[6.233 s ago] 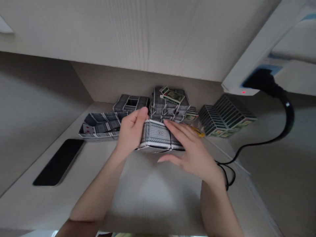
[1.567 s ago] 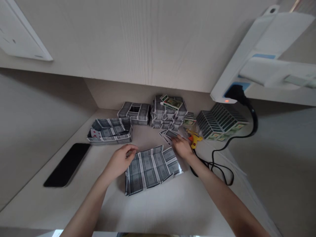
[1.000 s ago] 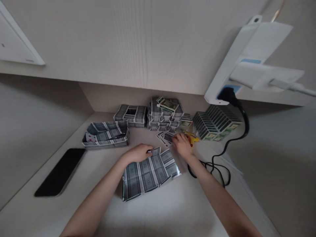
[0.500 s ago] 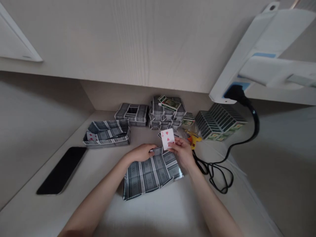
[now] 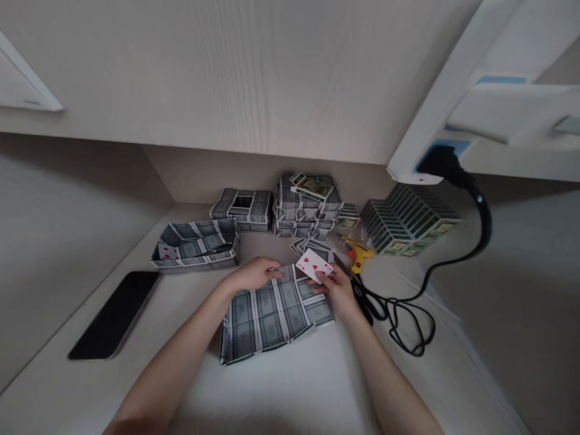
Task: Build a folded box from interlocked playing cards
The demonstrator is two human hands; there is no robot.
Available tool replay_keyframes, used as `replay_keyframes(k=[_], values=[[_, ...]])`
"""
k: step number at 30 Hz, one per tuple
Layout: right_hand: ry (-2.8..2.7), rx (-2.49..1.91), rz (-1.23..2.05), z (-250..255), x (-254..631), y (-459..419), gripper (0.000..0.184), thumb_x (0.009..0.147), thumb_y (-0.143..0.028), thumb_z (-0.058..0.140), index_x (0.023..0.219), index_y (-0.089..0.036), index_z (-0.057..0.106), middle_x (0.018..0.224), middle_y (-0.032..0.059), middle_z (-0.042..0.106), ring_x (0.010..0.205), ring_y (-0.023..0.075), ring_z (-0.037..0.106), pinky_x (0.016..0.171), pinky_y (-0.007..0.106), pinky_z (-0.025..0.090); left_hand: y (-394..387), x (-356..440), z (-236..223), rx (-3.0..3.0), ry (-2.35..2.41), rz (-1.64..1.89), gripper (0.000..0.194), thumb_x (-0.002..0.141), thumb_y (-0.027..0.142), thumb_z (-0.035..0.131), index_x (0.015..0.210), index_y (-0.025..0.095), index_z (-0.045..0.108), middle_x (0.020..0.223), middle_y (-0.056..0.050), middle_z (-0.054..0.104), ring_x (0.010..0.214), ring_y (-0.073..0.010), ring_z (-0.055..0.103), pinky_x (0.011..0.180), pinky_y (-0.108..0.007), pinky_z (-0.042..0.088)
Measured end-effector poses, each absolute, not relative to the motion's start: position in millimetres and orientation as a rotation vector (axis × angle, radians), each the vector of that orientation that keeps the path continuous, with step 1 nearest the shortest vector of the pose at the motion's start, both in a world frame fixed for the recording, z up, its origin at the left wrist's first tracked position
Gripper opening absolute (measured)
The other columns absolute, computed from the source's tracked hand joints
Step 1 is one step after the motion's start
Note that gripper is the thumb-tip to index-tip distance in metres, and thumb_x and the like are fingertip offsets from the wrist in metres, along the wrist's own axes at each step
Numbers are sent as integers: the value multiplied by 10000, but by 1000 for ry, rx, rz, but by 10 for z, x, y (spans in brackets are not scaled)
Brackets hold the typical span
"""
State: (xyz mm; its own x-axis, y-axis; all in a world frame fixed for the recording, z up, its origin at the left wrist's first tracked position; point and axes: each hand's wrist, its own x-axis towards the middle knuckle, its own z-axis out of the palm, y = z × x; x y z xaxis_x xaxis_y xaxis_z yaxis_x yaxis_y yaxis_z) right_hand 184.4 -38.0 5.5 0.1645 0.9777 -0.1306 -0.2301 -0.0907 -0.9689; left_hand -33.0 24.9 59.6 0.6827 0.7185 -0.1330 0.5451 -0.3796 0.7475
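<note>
Between my thumb and fingers, my right hand (image 5: 338,290) pinches a playing card (image 5: 313,264), face up with red hearts showing. The card is over the far right corner of a panel made of patterned playing cards (image 5: 272,314), which lies on the desk with its near edge folded up. My left hand (image 5: 256,275) grips the panel's far edge, fingers on top. Just beyond the held card, several loose cards (image 5: 312,244) lie face down. A yellow glue gun (image 5: 359,254) rests to the right of them.
An open card-built box (image 5: 212,263) stands at left, with a black phone (image 5: 115,314) before it. More card-built boxes (image 5: 308,208) are stacked at the back. Rows of card packs (image 5: 408,220) stand at right. A black cable (image 5: 457,260) hangs from a power strip (image 5: 412,163) and coils on the desk.
My right hand has turned the card from upright to a sideways slant and brought it slightly right. The loose cards behind it show more. My left hand stays on the panel's edge.
</note>
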Motion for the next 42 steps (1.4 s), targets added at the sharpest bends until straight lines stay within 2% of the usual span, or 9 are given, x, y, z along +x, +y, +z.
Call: replay_keyframes(k=[8,14,21,29,42], values=[[-991,-1292,1154,-42,1836,-331,323,639,-420,630,839,-218,477,583,-24,589,444,148,523,339,238,378,304,-398,652,2060,957,220,236,764,335,476,706,158,620,676,24,610,658,-124,498,590,-175,335],[-1183,-1388,1089,-78,1845,-325,236,701,-413,548,819,-229,460,483,-67,475,346,106,382,336,220,277,323,-405,582,2057,942,201,244,775,331,469,812,169,649,776,10,654,725,-146,533,626,-185,353],[-1472,-1476,827,-109,1963,-272,202,712,-398,525,796,-214,521,611,-21,531,560,153,487,512,241,371,345,-412,532,2062,923,184,280,785,371,469,845,164,648,853,-7,668,778,-157,554,672,-190,366],[-1686,-1481,711,-137,2020,-222,169,749,-337,481,806,-187,535,672,8,551,614,166,492,557,253,382,365,-427,495,2085,899,152,311,797,397,466,884,155,641,893,-9,669,804,-153,555,698,-188,367],[-1814,-1443,624,-37,2013,-256,91,769,-259,451,740,-188,501,669,2,537,608,147,469,559,233,359,317,-397,520,2081,862,115,342,779,409,507,992,175,635,994,-7,661,850,-155,563,710,-183,369]])
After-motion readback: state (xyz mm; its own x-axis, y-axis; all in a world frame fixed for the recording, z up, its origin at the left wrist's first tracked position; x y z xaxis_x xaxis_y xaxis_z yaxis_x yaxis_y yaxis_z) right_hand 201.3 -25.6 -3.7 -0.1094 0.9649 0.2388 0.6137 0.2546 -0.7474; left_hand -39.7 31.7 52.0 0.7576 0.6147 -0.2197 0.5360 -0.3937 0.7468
